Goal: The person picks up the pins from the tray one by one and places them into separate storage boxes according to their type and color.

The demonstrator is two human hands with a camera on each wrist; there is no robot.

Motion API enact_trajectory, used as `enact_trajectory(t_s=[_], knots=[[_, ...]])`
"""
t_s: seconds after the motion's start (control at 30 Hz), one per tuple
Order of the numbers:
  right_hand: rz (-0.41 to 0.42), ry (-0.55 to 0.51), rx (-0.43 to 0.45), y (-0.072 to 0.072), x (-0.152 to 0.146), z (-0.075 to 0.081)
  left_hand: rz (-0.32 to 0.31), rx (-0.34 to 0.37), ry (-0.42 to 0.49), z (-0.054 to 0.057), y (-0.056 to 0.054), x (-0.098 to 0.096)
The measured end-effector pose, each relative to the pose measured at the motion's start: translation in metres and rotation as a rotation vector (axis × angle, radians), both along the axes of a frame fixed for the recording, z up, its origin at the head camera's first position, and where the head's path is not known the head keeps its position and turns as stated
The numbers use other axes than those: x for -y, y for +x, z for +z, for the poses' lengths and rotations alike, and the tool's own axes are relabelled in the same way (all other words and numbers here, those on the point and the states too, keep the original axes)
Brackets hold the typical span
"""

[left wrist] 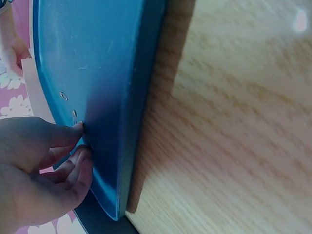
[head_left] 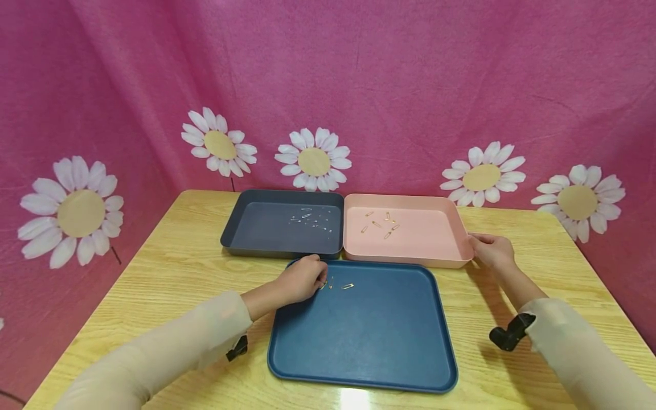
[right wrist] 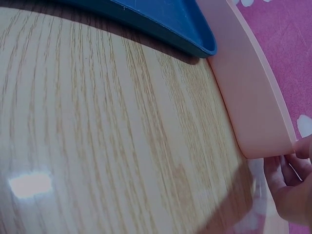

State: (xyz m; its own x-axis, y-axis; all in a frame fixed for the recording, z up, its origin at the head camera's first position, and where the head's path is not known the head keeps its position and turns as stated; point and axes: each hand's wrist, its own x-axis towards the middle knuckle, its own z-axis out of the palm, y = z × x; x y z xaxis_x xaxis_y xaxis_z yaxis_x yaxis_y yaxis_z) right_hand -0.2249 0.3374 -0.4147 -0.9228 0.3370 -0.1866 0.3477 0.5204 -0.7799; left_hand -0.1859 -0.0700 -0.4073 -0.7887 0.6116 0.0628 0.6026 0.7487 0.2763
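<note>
My left hand (head_left: 306,279) reaches over the far left corner of the blue tray (head_left: 359,341), its fingers bent down toward the surface. Right at its fingertips is a gold safety pin (head_left: 324,285); whether they hold it I cannot tell. In the left wrist view a gap shows between thumb (left wrist: 73,130) and fingers. Two more safety pins (head_left: 347,286) lie just to the right. My right hand (head_left: 493,250) grips the near right corner of the pink tray (head_left: 435,263), thumb at the rim and fingers against the outside, lower down.
Several gold safety pins (head_left: 376,224) lie in the pink tray. Beside it, a dark grey tray (head_left: 256,228) contains several small silver pieces (head_left: 306,216). All three trays stand close together on the wooden table (head_left: 169,285). A pink flowered cloth (head_left: 389,114) hangs behind.
</note>
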Motion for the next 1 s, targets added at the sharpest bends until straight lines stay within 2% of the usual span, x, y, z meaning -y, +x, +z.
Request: enact_trajectory(t_s=[0.27,0.63,0.87,1.0], knots=[[-0.002,0.004,0.004,0.0,0.0004,-0.0008,-0.006,0.02,0.012,0.0007,0.0018,0.0006],[-0.011,0.018,0.014,-0.0014,-0.0012,-0.0025,0.092,0.156,0.029,0.0043,0.0074,-0.0022],[-0.021,0.013,0.012,-0.0014,-0.0011,-0.0036,0.113,0.215,0.029,0.0048,0.0078,-0.0037],[-0.016,0.026,-0.003,-0.0009,-0.0014,-0.003,0.105,0.235,0.019,0.0056,0.0081,-0.0044]])
